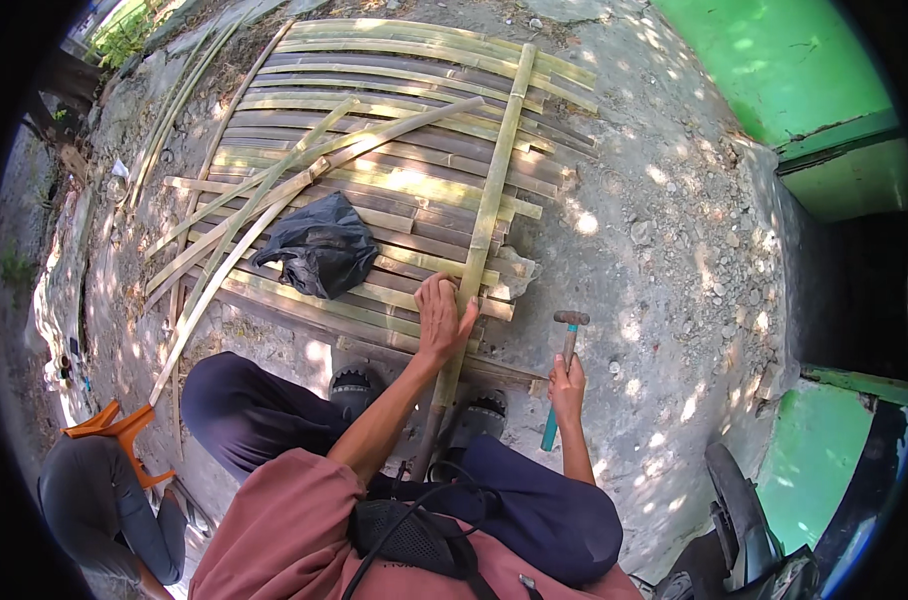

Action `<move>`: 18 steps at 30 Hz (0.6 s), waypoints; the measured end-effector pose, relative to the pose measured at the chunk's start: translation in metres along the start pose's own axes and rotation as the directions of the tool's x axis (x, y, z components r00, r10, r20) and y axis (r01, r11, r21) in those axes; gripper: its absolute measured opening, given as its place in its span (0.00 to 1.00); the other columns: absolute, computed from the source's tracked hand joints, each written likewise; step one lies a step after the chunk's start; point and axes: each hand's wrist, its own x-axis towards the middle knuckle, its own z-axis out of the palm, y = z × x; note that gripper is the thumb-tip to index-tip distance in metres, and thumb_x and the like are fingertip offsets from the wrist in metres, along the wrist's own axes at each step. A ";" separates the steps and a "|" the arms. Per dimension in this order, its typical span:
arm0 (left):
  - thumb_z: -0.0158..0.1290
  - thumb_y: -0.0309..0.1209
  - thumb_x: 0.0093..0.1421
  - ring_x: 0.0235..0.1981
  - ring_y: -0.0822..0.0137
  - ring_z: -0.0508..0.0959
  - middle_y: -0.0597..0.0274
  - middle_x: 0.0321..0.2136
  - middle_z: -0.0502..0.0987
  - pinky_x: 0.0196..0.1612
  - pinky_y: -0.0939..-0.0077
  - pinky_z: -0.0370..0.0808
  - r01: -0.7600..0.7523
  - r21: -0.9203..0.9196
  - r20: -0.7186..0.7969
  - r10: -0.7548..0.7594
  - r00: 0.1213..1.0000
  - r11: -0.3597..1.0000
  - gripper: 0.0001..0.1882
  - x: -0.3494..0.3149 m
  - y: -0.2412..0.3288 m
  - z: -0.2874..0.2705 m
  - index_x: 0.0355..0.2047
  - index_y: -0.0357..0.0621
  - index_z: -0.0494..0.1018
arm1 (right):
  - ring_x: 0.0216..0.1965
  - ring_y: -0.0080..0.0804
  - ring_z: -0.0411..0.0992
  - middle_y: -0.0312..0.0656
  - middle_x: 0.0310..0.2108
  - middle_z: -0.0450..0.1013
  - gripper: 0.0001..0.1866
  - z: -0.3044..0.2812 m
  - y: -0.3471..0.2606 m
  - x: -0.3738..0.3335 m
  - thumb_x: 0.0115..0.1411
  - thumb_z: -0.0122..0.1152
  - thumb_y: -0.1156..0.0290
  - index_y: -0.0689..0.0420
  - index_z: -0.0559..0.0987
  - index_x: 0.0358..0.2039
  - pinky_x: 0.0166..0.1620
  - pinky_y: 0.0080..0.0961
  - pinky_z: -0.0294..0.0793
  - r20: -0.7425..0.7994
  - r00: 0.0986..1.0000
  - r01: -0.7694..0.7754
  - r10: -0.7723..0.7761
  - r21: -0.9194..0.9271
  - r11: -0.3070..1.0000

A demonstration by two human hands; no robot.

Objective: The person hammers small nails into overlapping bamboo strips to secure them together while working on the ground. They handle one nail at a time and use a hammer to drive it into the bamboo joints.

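Note:
My right hand [567, 388] is closed around the handle of a hammer [572, 318] with a rusty head and a teal grip. The hammer head points away from me, above the ground. My left hand [442, 318] is closed on a long bamboo strip [495, 180] near its closer end, with the thumb on its right side. Whether a nail is between those fingers is too small to tell. The strip crosses over a row of bamboo slats [404, 180] laid side by side on the ground. Its near end reaches down between my feet.
A crumpled black plastic bag [321, 245] and several loose bamboo strips [264, 205] lie on the slats. A clear plastic bag [515, 272] sits at their right edge. Another person's leg [104, 500] and an orange frame [124, 435] are at lower left. A green wall [784, 60] stands right.

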 end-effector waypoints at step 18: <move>0.71 0.57 0.60 0.45 0.63 0.78 0.53 0.47 0.76 0.45 0.65 0.76 0.924 -0.380 0.428 -0.876 0.222 0.048 0.48 -0.174 -0.023 -0.042 0.60 0.26 0.65 | 0.23 0.14 0.59 0.30 0.30 0.63 0.21 -0.029 -0.006 0.052 0.82 0.49 0.60 0.57 0.70 0.68 0.23 0.14 0.64 0.651 0.649 -0.749 0.394 0.457 0.480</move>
